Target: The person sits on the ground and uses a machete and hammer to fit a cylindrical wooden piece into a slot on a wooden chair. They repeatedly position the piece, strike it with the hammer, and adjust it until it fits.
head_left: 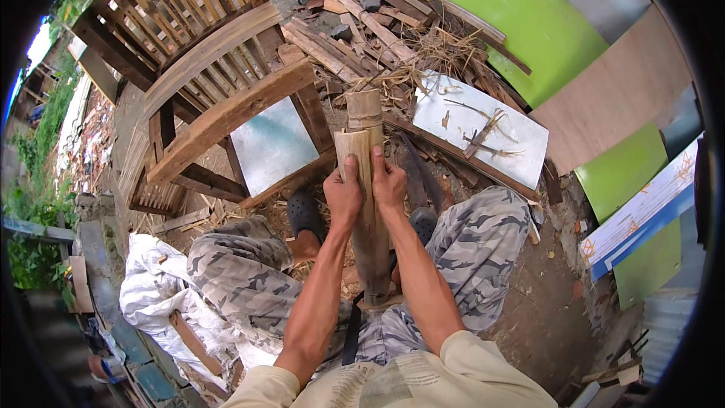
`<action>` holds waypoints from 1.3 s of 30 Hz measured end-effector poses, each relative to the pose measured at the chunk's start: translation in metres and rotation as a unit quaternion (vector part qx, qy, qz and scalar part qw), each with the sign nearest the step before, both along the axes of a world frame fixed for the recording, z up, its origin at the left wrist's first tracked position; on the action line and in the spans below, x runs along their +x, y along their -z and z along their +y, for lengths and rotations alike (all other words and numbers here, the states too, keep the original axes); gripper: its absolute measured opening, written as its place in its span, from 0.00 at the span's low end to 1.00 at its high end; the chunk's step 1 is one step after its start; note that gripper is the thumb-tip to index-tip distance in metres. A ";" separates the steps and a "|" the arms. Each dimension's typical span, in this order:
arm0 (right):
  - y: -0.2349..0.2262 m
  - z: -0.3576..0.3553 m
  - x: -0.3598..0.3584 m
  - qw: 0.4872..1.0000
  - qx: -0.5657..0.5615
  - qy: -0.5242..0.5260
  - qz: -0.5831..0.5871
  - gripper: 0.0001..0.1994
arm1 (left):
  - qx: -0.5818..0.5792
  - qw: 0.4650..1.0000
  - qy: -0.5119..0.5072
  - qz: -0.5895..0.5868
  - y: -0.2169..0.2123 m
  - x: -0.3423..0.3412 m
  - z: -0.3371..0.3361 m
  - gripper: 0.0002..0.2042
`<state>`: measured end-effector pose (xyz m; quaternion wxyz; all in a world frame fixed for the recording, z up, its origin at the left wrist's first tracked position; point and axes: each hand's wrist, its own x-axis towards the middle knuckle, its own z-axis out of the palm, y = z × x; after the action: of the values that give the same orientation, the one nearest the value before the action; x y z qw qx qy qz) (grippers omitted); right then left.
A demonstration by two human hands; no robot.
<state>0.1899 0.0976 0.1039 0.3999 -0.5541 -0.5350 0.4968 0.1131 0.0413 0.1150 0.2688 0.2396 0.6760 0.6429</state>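
Note:
Between my bent knees a thick piece of bamboo (365, 112), with a ring-like node near its top, stands nearly upright. A second, shorter bamboo piece (353, 145) with a pale cut top lies against its near side. My left hand (343, 200) is closed on the left edge of the bamboo, thumb pointing up along it. On the right edge, slightly higher, my right hand (388, 181) grips it the same way. Both palms and most fingertips are hidden. The lower end of the bamboo comes down close to my lap, between my forearms.
A slatted wooden chair frame (226, 132) stands ahead on the left. Wood scraps (362, 38) and straw lie beyond the bamboo, with a white board (483, 125) to their right. Green panels (521, 23) lie at far right; a white sack (162, 287) is beside my left leg.

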 end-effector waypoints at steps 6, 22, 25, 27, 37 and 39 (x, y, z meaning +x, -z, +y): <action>-0.008 -0.002 0.003 0.999 -0.011 0.028 -0.035 0.42 | -0.056 0.996 -0.046 0.055 -0.004 0.012 0.007 0.29; 0.032 -0.011 0.063 0.924 -0.130 -0.339 0.120 0.40 | -0.041 0.996 0.002 -0.084 -0.005 -0.027 0.016 0.37; 0.035 -0.012 0.060 0.892 -0.153 -0.408 0.122 0.49 | -0.066 0.995 -0.011 -0.077 -0.008 -0.029 0.015 0.38; 0.033 -0.014 0.057 0.885 -0.142 -0.426 0.126 0.52 | -0.076 0.995 -0.021 -0.068 -0.008 -0.031 0.013 0.38; 0.030 -0.022 0.051 0.923 -0.093 -0.373 -0.020 0.41 | -0.157 0.983 -0.076 0.065 -0.003 -0.032 0.014 0.40; 0.004 -0.030 0.047 0.934 -0.064 -0.345 -0.060 0.39 | -0.184 0.975 -0.094 0.077 -0.006 -0.034 0.011 0.41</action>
<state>0.2370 0.0671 0.0998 0.1349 -0.3884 -0.6834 0.6032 0.0786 0.0525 0.1206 0.1936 0.1706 0.8211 0.5092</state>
